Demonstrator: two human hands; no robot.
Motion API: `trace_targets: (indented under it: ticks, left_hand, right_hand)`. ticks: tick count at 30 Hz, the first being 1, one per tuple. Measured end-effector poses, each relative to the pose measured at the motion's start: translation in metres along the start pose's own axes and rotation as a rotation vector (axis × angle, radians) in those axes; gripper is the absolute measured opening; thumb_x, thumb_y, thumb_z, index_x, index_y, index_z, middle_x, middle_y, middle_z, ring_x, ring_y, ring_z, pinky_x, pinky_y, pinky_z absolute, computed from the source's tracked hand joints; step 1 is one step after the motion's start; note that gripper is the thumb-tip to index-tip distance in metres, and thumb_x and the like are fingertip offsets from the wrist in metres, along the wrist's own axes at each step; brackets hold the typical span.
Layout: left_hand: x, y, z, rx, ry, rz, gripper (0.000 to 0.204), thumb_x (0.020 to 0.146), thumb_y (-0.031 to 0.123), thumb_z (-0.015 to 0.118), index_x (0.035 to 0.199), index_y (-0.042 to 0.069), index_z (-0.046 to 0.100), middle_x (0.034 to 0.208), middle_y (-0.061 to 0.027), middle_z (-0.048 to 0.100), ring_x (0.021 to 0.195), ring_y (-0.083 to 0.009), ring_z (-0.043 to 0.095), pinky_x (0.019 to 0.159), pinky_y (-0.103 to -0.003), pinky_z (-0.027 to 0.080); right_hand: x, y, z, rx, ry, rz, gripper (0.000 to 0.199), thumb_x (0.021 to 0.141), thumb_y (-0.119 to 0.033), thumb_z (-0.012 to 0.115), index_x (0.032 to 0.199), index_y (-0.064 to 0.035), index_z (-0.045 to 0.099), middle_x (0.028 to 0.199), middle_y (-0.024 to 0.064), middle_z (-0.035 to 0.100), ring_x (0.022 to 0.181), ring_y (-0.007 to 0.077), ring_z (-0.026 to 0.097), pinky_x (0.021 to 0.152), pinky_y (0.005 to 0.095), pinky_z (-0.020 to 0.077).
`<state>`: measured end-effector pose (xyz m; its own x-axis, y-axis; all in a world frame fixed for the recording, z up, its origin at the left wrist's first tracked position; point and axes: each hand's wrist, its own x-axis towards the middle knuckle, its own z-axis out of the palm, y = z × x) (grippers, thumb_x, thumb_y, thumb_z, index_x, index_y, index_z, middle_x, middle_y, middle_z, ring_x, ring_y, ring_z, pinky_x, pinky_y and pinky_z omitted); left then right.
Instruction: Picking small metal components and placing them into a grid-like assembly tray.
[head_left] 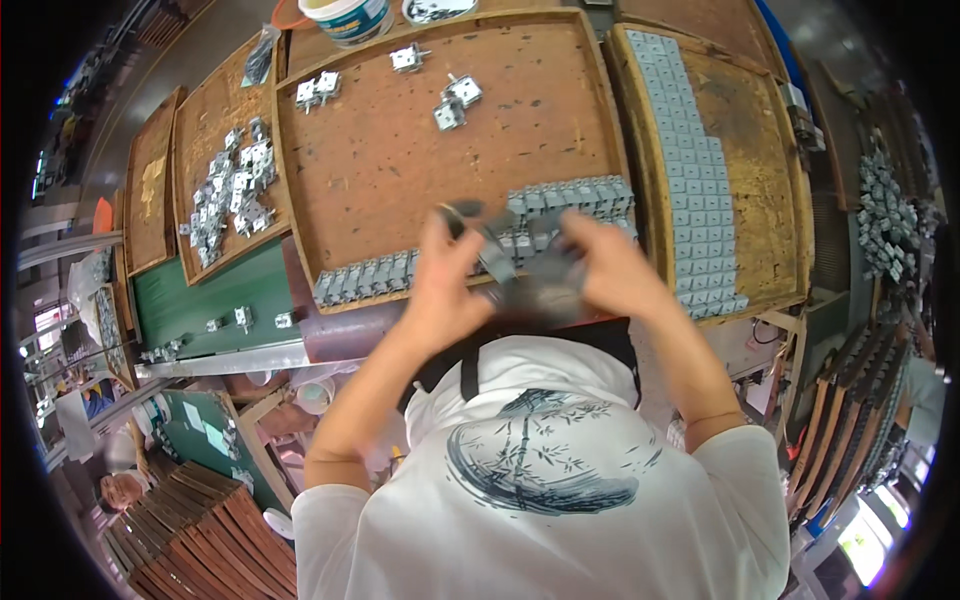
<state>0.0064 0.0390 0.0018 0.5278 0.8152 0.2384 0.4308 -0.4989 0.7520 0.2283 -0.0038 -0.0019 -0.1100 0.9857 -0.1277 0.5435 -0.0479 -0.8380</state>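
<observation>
Grey metal parts (520, 265), blurred at the middle of the frame, sit between both hands just above the near edge of the brown wooden tray (400, 180). The left hand (445, 280) is closed on the left side of them, thumb and fingers pinching a curved grey piece that sticks up toward the tray. The right hand (610, 270) is closed on the right side, fingers curled over the top. What exactly the pieces are, and how they meet, cannot be told through the blur.

To do this well, I judge the grip should stay close to where the pieces join, so that they do not twist apart, with both wrists steady over the tray so that anything dropped lands on wood. A row of grey parts (480, 250) stands along the tray's near edge right under the hands; the hands should stay clear of it, since a knock could topple it. Loose hinge-like pieces (455, 100) lie in the upper middle, and a heap of metal parts (230, 190) lies on the smaller tray at the left.
</observation>
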Motion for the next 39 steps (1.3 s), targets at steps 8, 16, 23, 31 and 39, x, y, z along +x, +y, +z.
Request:
trace_targets:
  ticks: [8,16,23,31,39]
  left_hand:
    - [0.046,-0.111,0.017,-0.384,-0.356,-0.473,0.052,0.071,-0.007,0.059,0.122,0.002,0.062,0.108,-0.0112,0.057,0.103,-0.0236,0.057,0.091,-0.03,0.046]
    - [0.053,-0.091,0.025,-0.224,-0.549,-0.38,0.062,0.071,-0.005,0.057,0.132,0.004,0.054,0.114,-0.0134,0.06,0.107,-0.0227,0.058,0.094,-0.033,0.046]
    - [0.0,-0.063,-0.011,-0.077,0.072,-0.204,0.038,0.066,0.003,0.059,0.104,0.004,0.057,0.095,-0.0212,0.052,0.096,-0.0408,0.052,0.082,-0.047,0.045]
    - [-0.131,-0.127,-0.143,0.835,0.479,-1.126,0.037,0.082,0.027,0.061,0.112,0.008,0.052,0.095,-0.0175,0.067,0.091,-0.0382,0.064,0.076,-0.05,0.05]
    - [-0.217,-0.196,-0.131,0.444,0.694,-1.059,0.04,0.079,0.023,0.064,0.116,0.01,0.057,0.1,-0.0258,0.066,0.096,-0.0451,0.062,0.081,-0.05,0.048]
  right_hand:
    - [0.006,0.165,-0.184,0.043,0.812,0.408,0.03,0.091,-0.012,0.053,0.116,0.0002,0.063,0.086,0.0063,0.069,0.071,0.015,0.062,0.068,0.0257,0.0447]
    - [0.033,0.193,-0.19,0.037,0.505,0.541,0.024,0.081,-0.018,0.065,0.098,-0.0021,0.069,0.079,0.0033,0.064,0.072,0.015,0.057,0.065,0.0315,0.0451]
    - [0.037,0.208,-0.209,0.526,0.473,0.587,0.021,0.088,-0.016,0.057,0.104,-0.0042,0.065,0.078,0.003,0.059,0.063,0.0133,0.055,0.05,0.0276,0.0404]
    - [0.04,0.207,-0.228,0.209,0.369,0.638,0.022,0.088,-0.016,0.06,0.108,-0.0074,0.064,0.081,0.0003,0.062,0.065,0.0113,0.055,0.052,0.0256,0.0393]
    - [0.028,0.225,-0.234,0.158,0.864,0.406,0.027,0.088,-0.018,0.063,0.113,-0.0062,0.062,0.094,0.0031,0.065,0.079,0.0138,0.061,0.061,0.0282,0.0456]
